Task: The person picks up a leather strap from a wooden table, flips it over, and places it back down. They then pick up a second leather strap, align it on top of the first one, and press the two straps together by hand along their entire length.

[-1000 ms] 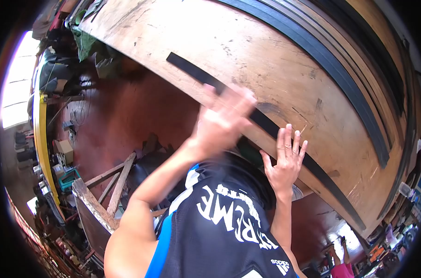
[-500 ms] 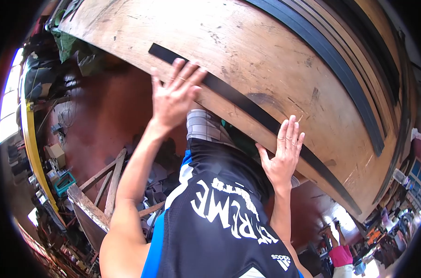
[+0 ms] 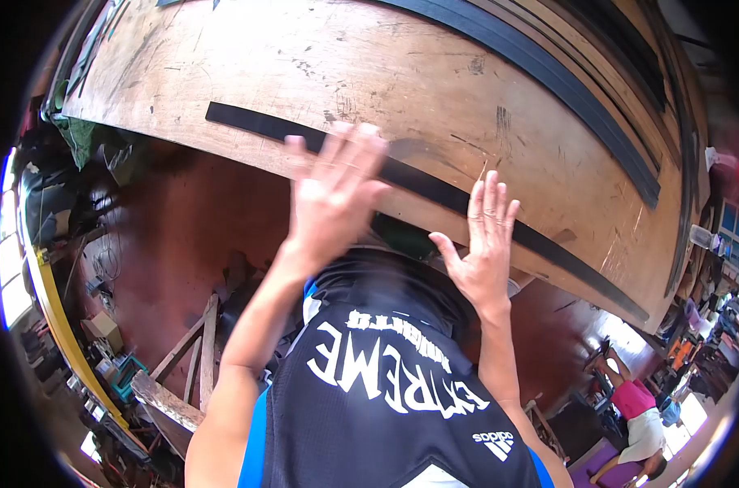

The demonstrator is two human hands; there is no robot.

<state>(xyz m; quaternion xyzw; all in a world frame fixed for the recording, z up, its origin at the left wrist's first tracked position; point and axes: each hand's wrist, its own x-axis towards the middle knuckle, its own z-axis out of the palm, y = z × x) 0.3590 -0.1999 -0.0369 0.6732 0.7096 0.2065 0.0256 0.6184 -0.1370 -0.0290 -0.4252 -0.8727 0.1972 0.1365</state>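
A long flat black strip (image 3: 430,189) lies along the near edge of a worn wooden table (image 3: 247,65). My left hand (image 3: 337,183), slightly blurred, is over the left half of the strip with its fingers apart. Farther right, my right hand (image 3: 485,244) rests its spread fingers on or just above the strip, thumb out to the side. Neither hand grips anything. Whether the palms touch the strip is hard to tell.
Several long dark strips (image 3: 548,77) lie along the table's far side. Wooden beams (image 3: 170,407) and a yellow rail (image 3: 60,325) stand at the lower left. Another person (image 3: 634,407) is at the lower right, beyond the table.
My left hand has moved right along the strip. My right hand remains at the strip's right half. The view has turned, so the table and strip appear less steeply slanted.
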